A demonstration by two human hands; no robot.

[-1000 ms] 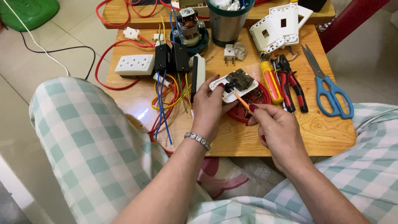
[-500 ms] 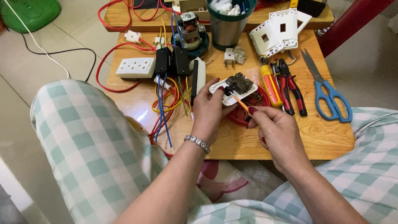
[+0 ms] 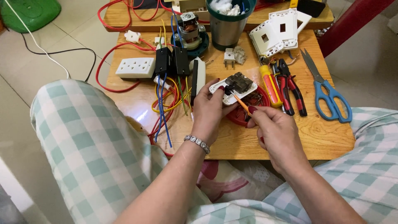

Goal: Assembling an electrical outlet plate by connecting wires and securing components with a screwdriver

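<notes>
At the far left a green plastic object (image 3: 29,12) sat on the pale tiled floor (image 3: 37,62), with a black cable and a white cable trailing toward the low wooden tabletop (image 3: 315,137). On the tabletop's left part lay a white multi-outlet socket block (image 3: 135,67), ringed by a red wire (image 3: 103,70), and beside it two black rectangular modules (image 3: 172,61) from which blue, yellow and red wires (image 3: 163,108) ran toward the near edge. Behind them stood a small electric motor (image 3: 190,29) and a metal cup (image 3: 227,27) stuffed with white material. The left hand (image 3: 209,112), a beaded bracelet at its wrist, had its fingers closed around a white switch plate with a dark module on its back (image 3: 234,87), held just above a red dish (image 3: 244,112); the plate's long axis ran from lower left to upper right, its dark back turned up toward the camera. The right hand (image 3: 277,132) had its fingers pinched on a slim orange-shafted screwdriver (image 3: 240,103), whose long axis slanted from the fingers at lower right up to the left, its tip touching the plate's near edge. Right of the plate lay a yellow-and-red screwdriver (image 3: 269,85), red-handled pliers (image 3: 290,87) and blue-handled scissors (image 3: 327,93), all pointing away from the person, with white cover plates (image 3: 277,31) stacked behind. Green-and-white checked trouser legs (image 3: 91,145) framed the scene at both sides.
</notes>
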